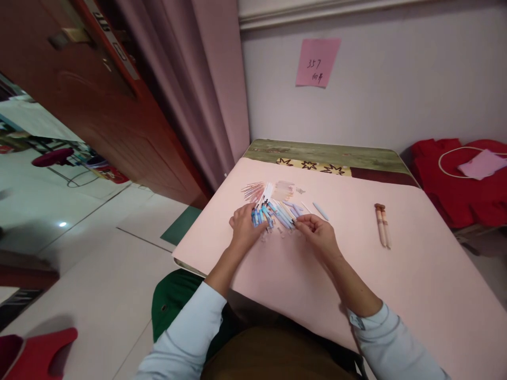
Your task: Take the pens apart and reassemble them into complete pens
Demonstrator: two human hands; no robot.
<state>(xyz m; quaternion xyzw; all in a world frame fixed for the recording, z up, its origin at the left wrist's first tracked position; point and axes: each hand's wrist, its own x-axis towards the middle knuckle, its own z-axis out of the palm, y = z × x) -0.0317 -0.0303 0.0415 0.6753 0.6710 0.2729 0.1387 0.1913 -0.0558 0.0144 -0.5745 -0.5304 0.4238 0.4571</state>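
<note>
A heap of pens [273, 207] in blue, white and pink lies on the pink table cover [356, 274]. My left hand [244, 227] rests at the heap's left side, its fingers curled over several blue pens. At the heap's right side my right hand [317, 232] is closed in a pinch on the end of a pen. A single pale blue pen [320, 211] lies just right of the heap. Two beige pens [383, 226] lie side by side further right, apart from both hands.
A pink note [317, 62] hangs on the wall behind the table. Red cloth with a pink piece [463, 174] sits at the right. A curtain [198, 95] and a dark wooden door [91, 105] stand at the left. A green seat [174, 301] is below.
</note>
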